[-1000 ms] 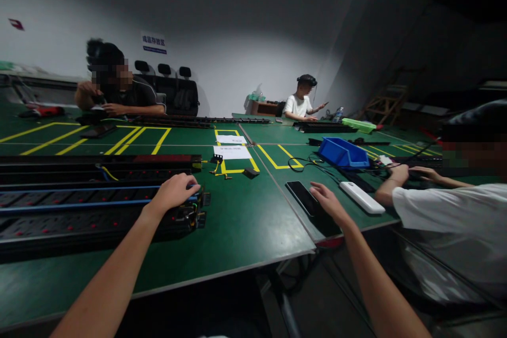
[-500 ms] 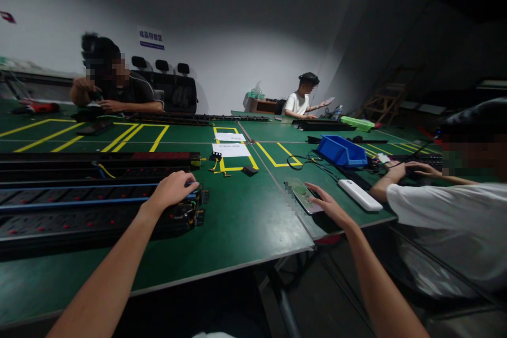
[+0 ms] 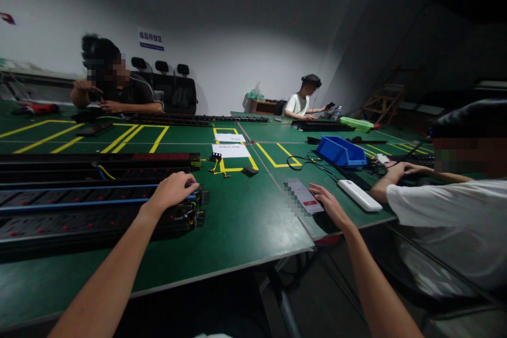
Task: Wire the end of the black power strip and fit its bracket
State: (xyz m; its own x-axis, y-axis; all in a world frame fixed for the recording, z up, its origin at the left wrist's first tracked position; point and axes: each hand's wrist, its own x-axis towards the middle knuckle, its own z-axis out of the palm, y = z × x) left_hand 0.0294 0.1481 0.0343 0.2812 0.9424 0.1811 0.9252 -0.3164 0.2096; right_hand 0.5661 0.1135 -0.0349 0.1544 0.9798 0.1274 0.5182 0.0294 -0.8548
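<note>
My left hand point(image 3: 173, 189) rests on the right end of a long black strip point(image 3: 119, 191) with blue edges, its fingers curled over the end. Whether the fingers grip it is hard to tell. Beside it nearer me lies another black strip with red dots point(image 3: 79, 223). My right hand point(image 3: 328, 205) is at the right edge of a phone point(image 3: 304, 196) lying on the green table point(image 3: 245, 222), fingers apart and holding nothing. The phone's screen is lit, with a small red patch. A white power bank point(image 3: 359, 195) lies to the right of my right hand.
A blue bin point(image 3: 341, 151) and black cables stand beyond the phone. Paper labels point(image 3: 231, 150), yellow tape and small black parts point(image 3: 249, 171) lie mid-table. One person sits close at right, two others sit across the table. The table's front edge is near me.
The phone's screen has changed from a greenish picture to a pale one with a red patch. My right hand's fingers have drawn back slightly. The far person's held object now looks dark.
</note>
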